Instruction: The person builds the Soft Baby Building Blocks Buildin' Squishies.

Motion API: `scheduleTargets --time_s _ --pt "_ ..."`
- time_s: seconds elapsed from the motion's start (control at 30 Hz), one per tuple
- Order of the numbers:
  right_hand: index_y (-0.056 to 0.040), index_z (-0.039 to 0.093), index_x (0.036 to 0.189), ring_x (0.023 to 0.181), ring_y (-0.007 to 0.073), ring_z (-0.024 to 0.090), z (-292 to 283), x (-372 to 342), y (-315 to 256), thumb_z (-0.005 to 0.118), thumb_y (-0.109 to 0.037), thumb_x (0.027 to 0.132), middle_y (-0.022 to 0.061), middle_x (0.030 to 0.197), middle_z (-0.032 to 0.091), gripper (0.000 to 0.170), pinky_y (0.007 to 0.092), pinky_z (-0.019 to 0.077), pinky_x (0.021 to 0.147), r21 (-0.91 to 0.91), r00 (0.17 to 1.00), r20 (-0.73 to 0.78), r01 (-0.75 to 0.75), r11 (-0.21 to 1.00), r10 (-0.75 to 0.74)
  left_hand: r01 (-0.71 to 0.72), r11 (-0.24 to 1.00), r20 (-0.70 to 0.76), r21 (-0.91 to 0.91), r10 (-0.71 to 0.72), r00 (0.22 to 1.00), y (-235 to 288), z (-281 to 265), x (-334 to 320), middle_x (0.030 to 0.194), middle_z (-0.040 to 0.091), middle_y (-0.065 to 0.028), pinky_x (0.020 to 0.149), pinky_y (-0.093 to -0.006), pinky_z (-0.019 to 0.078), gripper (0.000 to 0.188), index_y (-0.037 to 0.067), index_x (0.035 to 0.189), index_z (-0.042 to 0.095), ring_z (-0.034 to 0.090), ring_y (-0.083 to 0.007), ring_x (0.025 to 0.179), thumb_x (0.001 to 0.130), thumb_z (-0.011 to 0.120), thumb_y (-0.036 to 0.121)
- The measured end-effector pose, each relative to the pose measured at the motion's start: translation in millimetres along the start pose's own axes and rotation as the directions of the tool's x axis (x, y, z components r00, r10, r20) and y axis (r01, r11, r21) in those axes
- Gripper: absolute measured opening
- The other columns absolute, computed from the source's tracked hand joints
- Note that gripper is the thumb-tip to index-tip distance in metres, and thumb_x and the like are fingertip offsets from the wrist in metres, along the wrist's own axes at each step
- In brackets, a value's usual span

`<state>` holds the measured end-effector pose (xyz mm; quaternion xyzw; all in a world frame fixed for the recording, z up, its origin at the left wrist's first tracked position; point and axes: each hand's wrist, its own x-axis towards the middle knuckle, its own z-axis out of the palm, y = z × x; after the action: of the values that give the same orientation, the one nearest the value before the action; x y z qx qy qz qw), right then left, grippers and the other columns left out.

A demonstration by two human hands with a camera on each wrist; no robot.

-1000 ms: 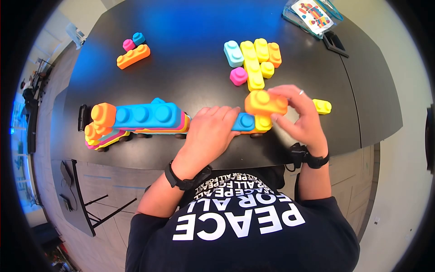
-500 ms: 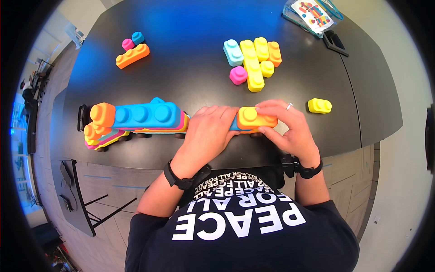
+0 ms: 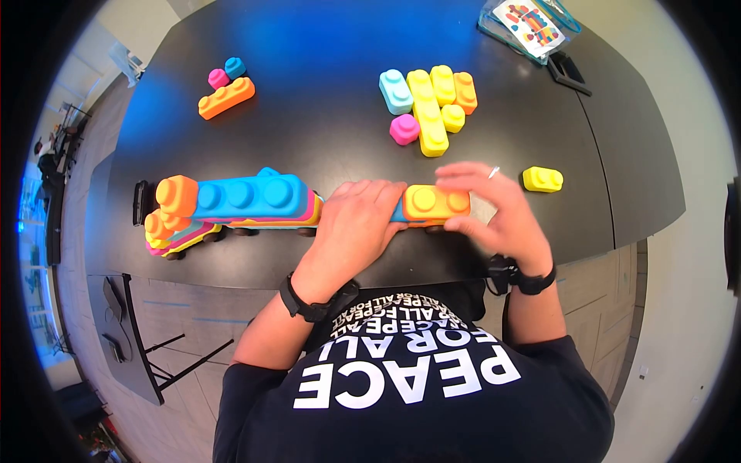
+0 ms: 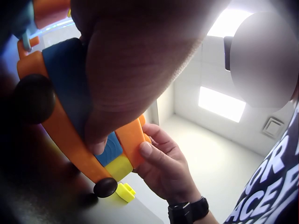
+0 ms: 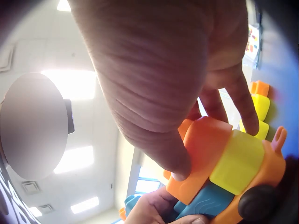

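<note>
1. Far left on the black table (image 3: 316, 108): front car (image 3: 181, 235) of stacked coloured blocks on dark wheels. A long blue block (image 3: 248, 197) runs along the top of the car behind it, an orange cube (image 3: 176, 196) at its left end.
2. Beyond these, a loose trio: orange bar (image 3: 227, 98), small pink block (image 3: 218, 78), dark blue block (image 3: 235, 68).
3. Left hand (image 3: 356, 220) lies across the rear car, gripping its blue block (image 4: 70, 79); thumb on the near side, fingers bent over the far side. This block sits on an orange wheeled base (image 4: 72, 140).
4. Farther back, a cluster side by side: light blue block (image 3: 396, 92), magenta block (image 3: 404, 130), long yellow bar (image 3: 428, 114), further yellow and orange pieces to the right.
5. Two-stud orange block (image 3: 438, 202) sits at the rear car's right end, on top of a yellow block (image 5: 238, 163) and the end of the blue one.
6. Right hand (image 3: 505, 220) holds that orange block loosely: thumb against it, fingers curved round the far side. Fingers blurred from above; firmness of hold hard to judge.
7. Right: clear bag (image 3: 513, 35) with printed card (image 3: 529, 23); nearer, a short yellow block (image 3: 543, 179), alone.
</note>
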<state>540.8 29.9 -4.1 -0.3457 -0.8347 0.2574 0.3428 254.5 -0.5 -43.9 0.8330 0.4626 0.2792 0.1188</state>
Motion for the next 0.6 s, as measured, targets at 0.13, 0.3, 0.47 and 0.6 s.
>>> scheduleTargets --time_s 0.13,0.3,0.47,0.6 --pt "-0.006 0.075 0.153 0.127 0.0381 0.078 -31 36 33 0.089 -0.015 0.104 0.0189 0.137 0.079 0.052 0.0504 0.0629 0.109 -0.059 0.955 -0.099 -0.287 0.956 0.28 0.004 1.0 0.007 -0.002 -0.004 1.0 1 0 0 0.12 0.082 -0.0133 0.1 -0.0521 0.0593 0.054 0.009 0.138 0.077 0.078 -0.0395 0.114 0.09 0.098 0.021" --pt "-0.008 0.064 0.167 0.138 0.0473 0.072 -41 74 108 0.083 -0.019 0.11 0.0276 0.146 0.073 0.061 0.054 0.0595 0.116 -0.435 0.91 -0.069 -0.395 0.809 0.408 0.006 1.0 -0.001 0.0 -0.006 1.0 2 1 0 0.12 0.082 -0.0133 0.1 -0.0523 0.0594 0.052 0.01 0.138 0.077 0.078 -0.0404 0.113 0.091 0.098 0.021" --pt "-0.0041 0.066 0.158 0.133 0.05 0.074 -29 88 141 0.081 -0.026 0.112 0.0315 0.139 0.077 0.053 0.0554 0.0603 0.113 -0.479 0.914 -0.097 -0.39 0.786 0.395 -0.003 1.0 -0.006 -0.003 0.003 1.0 2 0 -2 0.124 0.082 -0.0146 0.102 -0.0529 0.0593 0.056 0.008 0.141 0.076 0.077 -0.0407 0.116 0.092 0.098 0.022" --pt "-0.0011 0.071 0.134 0.12 0.0498 0.078 -27 94 139 0.084 -0.024 0.109 0.0297 0.12 0.082 0.036 0.0558 0.0629 0.105 -0.416 0.893 -0.208 -0.45 0.79 0.399 -0.017 0.999 -0.027 -0.035 0.016 1.0 4 -1 -3 0.132 0.081 -0.0179 0.109 -0.0542 0.0588 0.065 0.005 0.149 0.073 0.075 -0.0425 0.125 0.092 0.098 0.019"
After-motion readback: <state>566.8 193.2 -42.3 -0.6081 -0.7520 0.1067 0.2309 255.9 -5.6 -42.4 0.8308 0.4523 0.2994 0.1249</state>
